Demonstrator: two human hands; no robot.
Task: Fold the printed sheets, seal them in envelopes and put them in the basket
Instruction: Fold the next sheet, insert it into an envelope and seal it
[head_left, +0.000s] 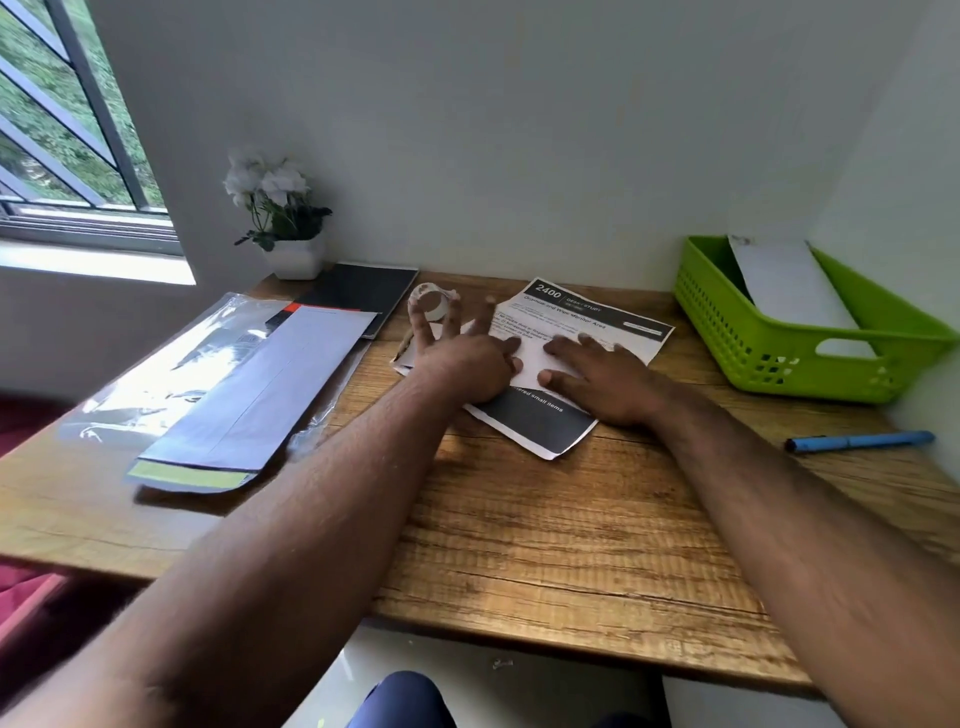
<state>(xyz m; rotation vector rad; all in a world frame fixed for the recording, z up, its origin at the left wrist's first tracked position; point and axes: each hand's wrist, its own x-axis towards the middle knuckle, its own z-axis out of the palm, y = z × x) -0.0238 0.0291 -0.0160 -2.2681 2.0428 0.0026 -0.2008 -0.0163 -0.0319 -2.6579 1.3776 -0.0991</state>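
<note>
Both hands (467, 358) (602, 374) press flat on printed sheet (587, 317).

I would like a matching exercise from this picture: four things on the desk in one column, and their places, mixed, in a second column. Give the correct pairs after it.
Things:
1. basket
2. pen
3. flower pot
4. printed sheet

Places:
A. under both hands
B. back left corner of the desk, near the window
C. right edge of the desk, in front of the green container
D. far right of the desk, with a white envelope inside

Pairs: 1-D, 2-C, 3-B, 4-A
</note>
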